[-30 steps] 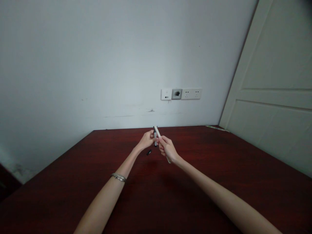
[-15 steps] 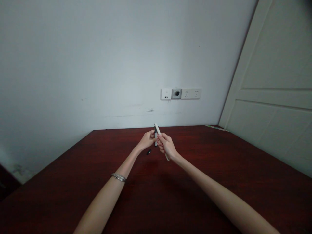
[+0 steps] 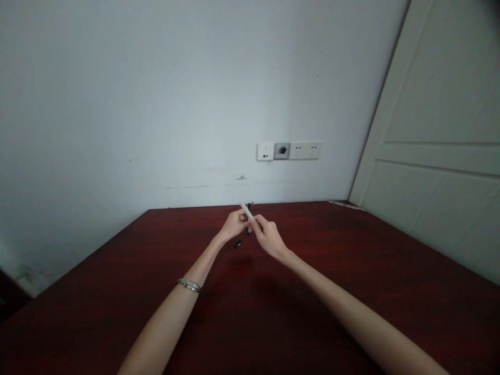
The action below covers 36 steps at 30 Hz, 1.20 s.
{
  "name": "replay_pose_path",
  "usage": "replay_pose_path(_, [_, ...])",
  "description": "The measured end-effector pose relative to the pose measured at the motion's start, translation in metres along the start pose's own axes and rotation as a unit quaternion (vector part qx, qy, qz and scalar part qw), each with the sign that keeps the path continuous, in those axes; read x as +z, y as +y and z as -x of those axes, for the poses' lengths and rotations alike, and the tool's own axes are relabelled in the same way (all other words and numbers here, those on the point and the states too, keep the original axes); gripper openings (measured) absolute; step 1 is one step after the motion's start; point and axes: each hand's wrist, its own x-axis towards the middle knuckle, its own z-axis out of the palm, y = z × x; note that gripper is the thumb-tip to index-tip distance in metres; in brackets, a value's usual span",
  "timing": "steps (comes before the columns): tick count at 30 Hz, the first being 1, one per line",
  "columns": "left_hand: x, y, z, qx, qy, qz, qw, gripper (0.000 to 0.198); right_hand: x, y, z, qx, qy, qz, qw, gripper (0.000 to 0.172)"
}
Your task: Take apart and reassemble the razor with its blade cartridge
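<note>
From here I see the left hand (image 3: 233, 225) with its grip closed on a slim black-and-grey object (image 3: 249, 229) above the desk (image 3: 351, 260). The right hand (image 3: 269, 237) pinches a pale stick (image 3: 246, 210) — it slants across the object, though whether they touch, I cannot tell. A small black piece (image 3: 238, 244) shows near the left hand.

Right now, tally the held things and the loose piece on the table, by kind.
White bar, in the right hand: 1
Slim grey-and-black stick, in the left hand: 1
Small black piece, on the table: 1
Total: 3
</note>
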Motion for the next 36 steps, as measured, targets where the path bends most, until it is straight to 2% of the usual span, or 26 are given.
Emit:
replay_pose_path(7, [0.001,-0.001,0.001,-0.023,0.001,0.039,0.999,0.03,-0.005,0.013,0.002,-0.004,0.014,0.039,0.999,0.029])
replay_pose_path(13, [0.0,-0.004,0.0,-0.051,-0.002,0.041,0.998,0.026,-0.011,0.027,0.002,0.024,0.046,0.039,0.998,0.032])
replay_pose_path(15, [0.0,-0.005,0.0,-0.053,-0.008,0.038,0.998,0.026,-0.011,0.026,0.003,0.027,0.051,0.026,0.998,0.031])
replay_pose_path(20, [0.001,-0.002,0.001,-0.039,-0.035,0.082,0.995,0.028,-0.012,0.019,0.004,0.01,0.021,-0.02,1.0,0.03])
replay_pose_path(24, [0.002,0.002,0.003,-0.055,-0.064,0.112,0.99,0.022,-0.018,0.031,0.003,0.069,0.079,-0.093,0.99,0.031])
replay_pose_path(27, [0.003,0.002,0.003,-0.093,-0.073,0.136,0.984,0.02,-0.02,0.042,0.001,0.141,0.084,-0.229,0.96,0.031])
replay_pose_path(31, [0.006,0.0,0.003,-0.092,-0.085,0.178,0.976,0.021,-0.013,0.04,0.0,0.24,0.014,-0.412,0.879,0.031])
replay_pose_path(33, [0.007,0.001,0.003,-0.082,-0.098,0.196,0.972,0.023,-0.009,0.034,0.001,0.26,0.003,-0.459,0.85,0.031])
replay_pose_path(36, [0.009,0.001,0.004,-0.071,-0.113,0.212,0.968,0.025,-0.004,0.023,0.004,0.268,-0.002,-0.483,0.833,0.032])
